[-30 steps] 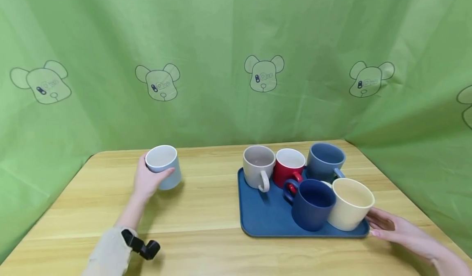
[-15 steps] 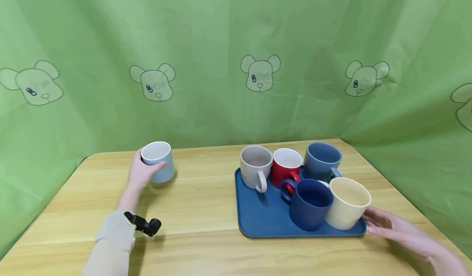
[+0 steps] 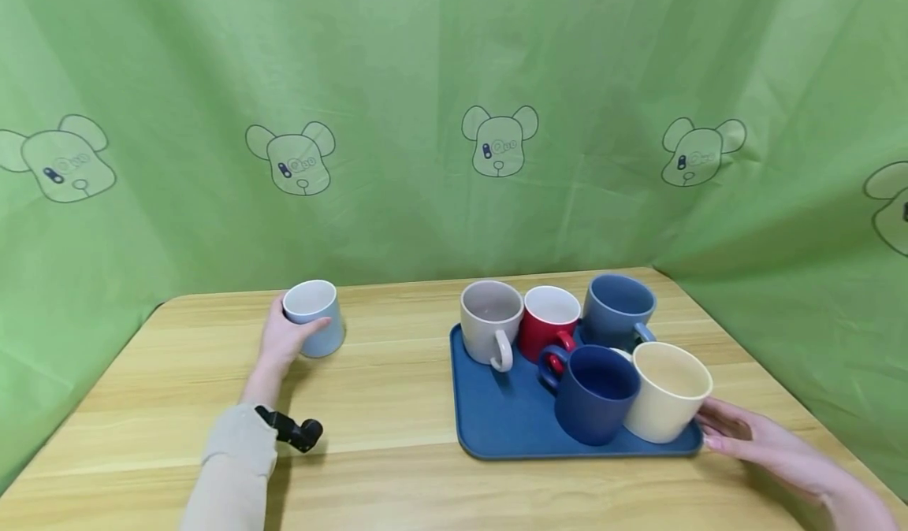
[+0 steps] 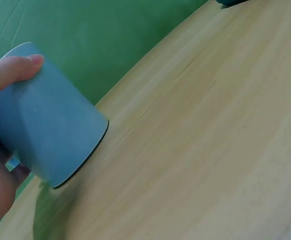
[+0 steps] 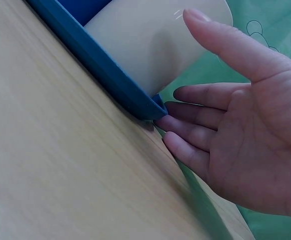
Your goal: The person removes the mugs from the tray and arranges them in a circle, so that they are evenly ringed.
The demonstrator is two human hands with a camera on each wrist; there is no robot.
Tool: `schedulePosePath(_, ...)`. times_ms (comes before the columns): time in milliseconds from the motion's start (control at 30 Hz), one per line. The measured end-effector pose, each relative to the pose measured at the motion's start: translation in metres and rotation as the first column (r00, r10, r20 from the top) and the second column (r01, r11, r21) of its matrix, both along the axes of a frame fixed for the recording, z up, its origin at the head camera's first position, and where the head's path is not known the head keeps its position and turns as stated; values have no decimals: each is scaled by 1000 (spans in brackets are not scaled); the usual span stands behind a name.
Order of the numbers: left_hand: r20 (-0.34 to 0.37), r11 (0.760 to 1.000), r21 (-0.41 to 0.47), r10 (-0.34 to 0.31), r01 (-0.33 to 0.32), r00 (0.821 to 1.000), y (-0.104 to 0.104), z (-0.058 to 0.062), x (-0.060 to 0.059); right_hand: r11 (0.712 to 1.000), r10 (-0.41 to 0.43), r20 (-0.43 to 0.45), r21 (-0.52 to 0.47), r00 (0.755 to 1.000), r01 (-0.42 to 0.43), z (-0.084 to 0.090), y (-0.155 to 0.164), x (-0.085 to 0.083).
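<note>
My left hand point(image 3: 282, 338) grips a light blue mug point(image 3: 325, 334) upright at the back left of the table, thumb across its near side. In the left wrist view the base of this mug point(image 4: 60, 125) is at or just above the wood; I cannot tell which. Its handle is not plainly seen. My right hand point(image 3: 762, 444) lies beside the right front corner of a blue tray point(image 3: 504, 428), fingers fairly straight. In the right wrist view the fingertips point(image 5: 166, 120) touch or nearly touch the tray's corner, close to a cream mug point(image 3: 663, 405).
On the tray stand the cream mug, a navy mug point(image 3: 592, 405), a grey mug point(image 3: 482, 330), a red mug point(image 3: 542, 334) and a slate-blue mug point(image 3: 613, 318). A green curtain point(image 3: 397, 200) hangs behind the wooden table point(image 3: 383, 468).
The left hand and the light blue mug first shifted left and back, then slightly right and down. The right hand stays by the tray corner. The view has turned slightly.
</note>
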State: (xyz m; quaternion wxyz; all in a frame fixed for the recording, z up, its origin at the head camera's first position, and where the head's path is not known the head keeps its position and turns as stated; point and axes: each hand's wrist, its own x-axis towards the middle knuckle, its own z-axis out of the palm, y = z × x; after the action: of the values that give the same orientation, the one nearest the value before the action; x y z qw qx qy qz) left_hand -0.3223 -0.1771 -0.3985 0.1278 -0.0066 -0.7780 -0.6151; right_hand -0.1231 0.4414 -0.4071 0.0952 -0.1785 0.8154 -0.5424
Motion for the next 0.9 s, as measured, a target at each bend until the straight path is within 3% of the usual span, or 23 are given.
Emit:
schedulePosePath(267,15,998,34,-51,50,999,0,1,0,1000,0,4,-7,1000,0,0,1,0)
schedulePosePath(400,14,993,105,-63,61,998,-2,0,3,999,-23,-2,34,1000,23,-2,3,-1)
schedulePosePath(600,40,988,156,-24,18,999,-7,7,15,998,-32,-18,46,999,33,-3,4,-1)
schedulePosePath(900,19,991,119,54,-56,998,-4,28,40,998,-33,6,50,999,33,-1,3,-2)
